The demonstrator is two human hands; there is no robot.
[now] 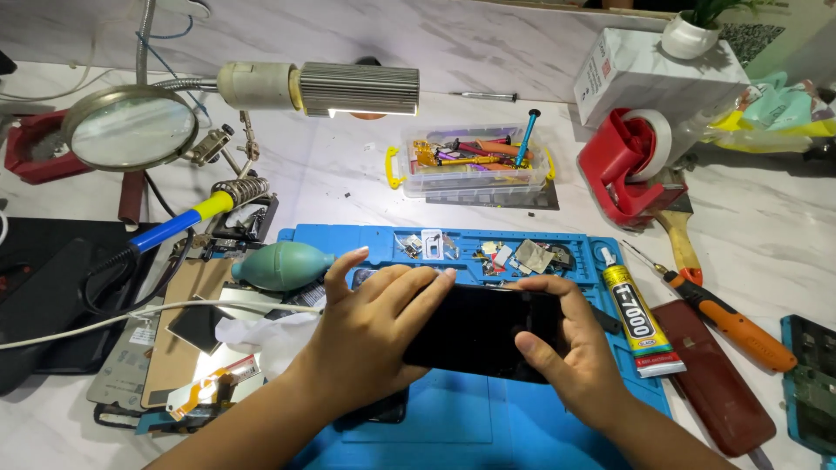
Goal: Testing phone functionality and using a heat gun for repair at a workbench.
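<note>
The black phone [483, 332] sits just above the blue work mat [488, 418], gripped at both ends: left hand [370, 335] fingers spread over its left edge, right hand [566, 348] clamped on its right. Its dark screen looks seated, seemingly being pressed down. Right of the phone lies a glue tube [636, 318]; beyond it, loose small parts fill the mat's tray [488, 252].

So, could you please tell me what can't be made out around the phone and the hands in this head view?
- Black phone: its left end is covered by the left hand and its lower right corner by the right hand.
- Dark item under the left wrist: mostly hidden, kind unclear.
- Small parts in the blue mat's tray: too small to identify.
- Teal device: cut off by the right edge.
</note>
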